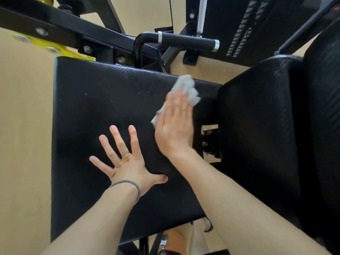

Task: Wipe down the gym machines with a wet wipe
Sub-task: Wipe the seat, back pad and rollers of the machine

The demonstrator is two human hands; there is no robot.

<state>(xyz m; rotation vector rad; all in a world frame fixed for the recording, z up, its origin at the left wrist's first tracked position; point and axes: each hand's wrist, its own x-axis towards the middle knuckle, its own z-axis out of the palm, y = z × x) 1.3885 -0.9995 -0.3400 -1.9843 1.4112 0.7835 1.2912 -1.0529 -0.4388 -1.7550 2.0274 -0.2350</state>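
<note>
Head view, only 1 angle here: the wet wipe [185,89] is being pressed flat onto the black seat pad [103,100] near its far right edge by the right hand [174,126], fingers straight and held together. The left hand [127,159] is being braced on the pad, fingers spread wide, holding nothing. Probably best if long overlapping strokes are being used, with pressure kept even right out to the corners and seams.
</note>
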